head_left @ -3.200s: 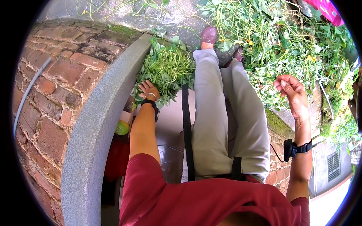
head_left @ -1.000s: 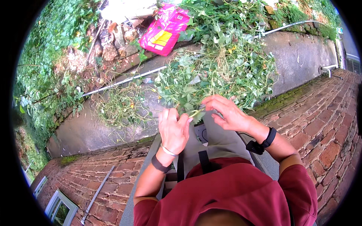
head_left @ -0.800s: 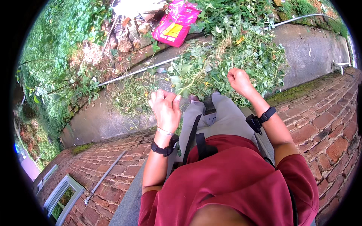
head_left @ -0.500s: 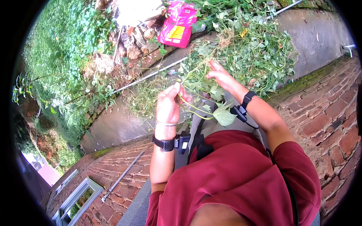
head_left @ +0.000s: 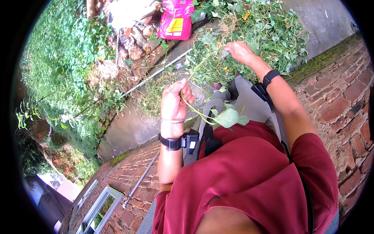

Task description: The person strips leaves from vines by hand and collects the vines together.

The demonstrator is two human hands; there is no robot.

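Left hand (head_left: 177, 102): closed around a leafy vine (head_left: 227, 117).
Right hand (head_left: 239, 52): fingers pinched narrow, contents unclear.
Ground (head_left: 125, 134): heaped greens (head_left: 274, 41).

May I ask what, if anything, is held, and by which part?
The left hand holds a vine by its stem; for the right hand, I cannot tell.

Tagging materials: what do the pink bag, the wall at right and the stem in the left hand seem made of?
Pink bag: probably glossy plastic, judging by its sheen. Wall: rough, matte brick, with mortar joints showing. Stem in the left hand: smooth-looking green plant matter, leaves attached.
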